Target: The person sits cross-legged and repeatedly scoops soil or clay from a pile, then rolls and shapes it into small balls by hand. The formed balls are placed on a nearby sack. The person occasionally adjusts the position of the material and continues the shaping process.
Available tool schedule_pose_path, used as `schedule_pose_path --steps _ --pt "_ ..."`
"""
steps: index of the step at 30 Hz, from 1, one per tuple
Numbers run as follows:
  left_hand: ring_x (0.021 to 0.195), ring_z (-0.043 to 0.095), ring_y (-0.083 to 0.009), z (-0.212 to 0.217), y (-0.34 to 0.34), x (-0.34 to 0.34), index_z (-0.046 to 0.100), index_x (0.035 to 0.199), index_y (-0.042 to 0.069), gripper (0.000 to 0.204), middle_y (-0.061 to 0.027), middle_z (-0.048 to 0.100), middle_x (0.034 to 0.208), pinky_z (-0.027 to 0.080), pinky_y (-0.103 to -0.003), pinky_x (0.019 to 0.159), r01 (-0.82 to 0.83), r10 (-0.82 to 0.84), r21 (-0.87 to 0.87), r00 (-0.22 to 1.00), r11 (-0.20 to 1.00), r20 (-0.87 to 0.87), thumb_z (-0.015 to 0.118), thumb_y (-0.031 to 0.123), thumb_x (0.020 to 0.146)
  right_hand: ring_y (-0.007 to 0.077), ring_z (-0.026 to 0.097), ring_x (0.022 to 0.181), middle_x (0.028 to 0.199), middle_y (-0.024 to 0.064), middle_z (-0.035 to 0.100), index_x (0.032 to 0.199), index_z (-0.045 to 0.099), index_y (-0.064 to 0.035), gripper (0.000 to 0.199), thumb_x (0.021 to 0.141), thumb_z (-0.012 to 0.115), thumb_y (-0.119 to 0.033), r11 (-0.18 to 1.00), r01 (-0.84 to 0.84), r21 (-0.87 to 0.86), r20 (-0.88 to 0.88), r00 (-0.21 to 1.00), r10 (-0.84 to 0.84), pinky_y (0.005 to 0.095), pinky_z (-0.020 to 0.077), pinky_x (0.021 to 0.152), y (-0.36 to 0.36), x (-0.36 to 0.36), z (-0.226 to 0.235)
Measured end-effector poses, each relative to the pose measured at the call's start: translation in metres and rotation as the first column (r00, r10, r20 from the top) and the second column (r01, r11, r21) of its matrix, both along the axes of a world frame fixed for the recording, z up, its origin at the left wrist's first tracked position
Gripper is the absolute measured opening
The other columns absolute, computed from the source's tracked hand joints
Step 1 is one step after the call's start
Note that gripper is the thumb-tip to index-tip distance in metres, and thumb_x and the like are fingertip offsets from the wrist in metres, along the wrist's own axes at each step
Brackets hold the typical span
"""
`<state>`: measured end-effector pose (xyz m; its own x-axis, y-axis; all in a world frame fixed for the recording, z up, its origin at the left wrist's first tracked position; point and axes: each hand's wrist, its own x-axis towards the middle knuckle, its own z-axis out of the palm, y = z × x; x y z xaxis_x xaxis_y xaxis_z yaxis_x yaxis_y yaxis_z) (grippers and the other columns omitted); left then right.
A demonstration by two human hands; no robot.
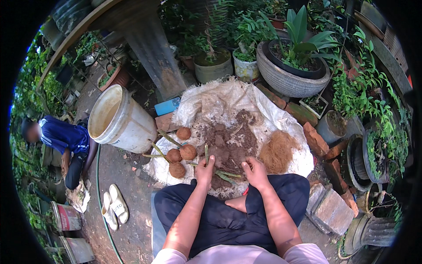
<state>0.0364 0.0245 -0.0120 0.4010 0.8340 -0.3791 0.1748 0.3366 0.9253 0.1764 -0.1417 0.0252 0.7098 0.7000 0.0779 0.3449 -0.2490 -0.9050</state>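
Note:
My left hand [205,172] is closed with its thumb up, gripping a short green stem cutting [206,152] that sticks up from it. My right hand [255,171] is pinched, thumb against fingers; whatever it holds is too small to make out. Between and below the hands lie more green cuttings [227,177]. Dark crumbly soil [228,143] spreads just beyond them on a white woven sack [206,94]. Several brown fibre-wrapped balls [188,152] sit left of my left hand, some with green stems coming out. A heap of loose brown coir fibre [279,152] lies right of my right hand.
A dirty white bucket [125,119] and a blue phone [167,106] stand or lie at the sack's left. Potted plants [293,66] line the back; bricks [315,140] and a stone block [329,211] flank the right. Sandals [118,203], a hose [100,193] and a seated person [68,141] are left.

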Motion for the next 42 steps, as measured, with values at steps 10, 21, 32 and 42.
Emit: schedule_pose_path --steps 10,21,32,42 --pt "0.088 0.057 -0.0094 0.001 0.007 0.003 0.061 0.124 0.006 0.035 0.0014 0.06 0.097 0.052 -0.03 0.072 0.221 -0.213 -0.193 0.975 0.956 0.062 0.06 0.032 0.1 0.0444 0.057 0.08 0.084 0.023 0.056 0.091 0.054 0.0023 0.021 0.095 0.06 -0.017 0.999 -0.04 0.013 0.102 0.994 0.039 0.0459 0.0455 0.071 0.008 0.002 -0.003" --pt "0.097 0.066 -0.0184 0.03 -0.001 -0.003 0.046 0.14 0.011 0.051 -0.0097 0.064 0.119 0.057 -0.032 0.075 0.251 -0.144 -0.244 0.912 0.937 0.384 0.052 0.045 0.102 0.0201 0.059 0.075 0.088 0.0128 0.063 0.1 0.063 0.002 0.016 0.098 0.057 -0.012 0.98 -0.088 0.176 0.003 0.996 0.089 0.0333 0.0485 0.072 0.013 0.001 -0.008" --pt "0.064 0.058 -0.0132 0.041 -0.005 -0.012 0.047 0.134 0.019 0.061 -0.0069 0.063 0.105 0.047 -0.025 0.054 0.174 -0.023 -0.259 0.868 0.95 0.496 0.03 0.067 0.1 0.0082 0.058 0.084 0.107 0.0043 0.065 0.122 0.067 -0.0054 0.027 0.096 0.061 -0.006 0.982 -0.013 0.188 -0.42 0.903 0.093 0.0246 0.048 0.076 0.01 -0.026 0.001" --pt "0.082 0.066 -0.0184 0.061 -0.01 -0.013 0.042 0.141 0.016 0.042 -0.0095 0.059 0.126 0.055 -0.027 0.061 0.288 -0.059 -0.242 0.746 0.927 0.663 0.043 0.038 0.105 0.0091 0.061 0.089 0.099 0.0028 0.063 0.121 0.064 0.0004 0.025 0.097 0.061 -0.005 0.971 -0.059 0.232 -0.336 0.932 0.137 0.0246 0.05 0.079 0.026 -0.048 0.058"
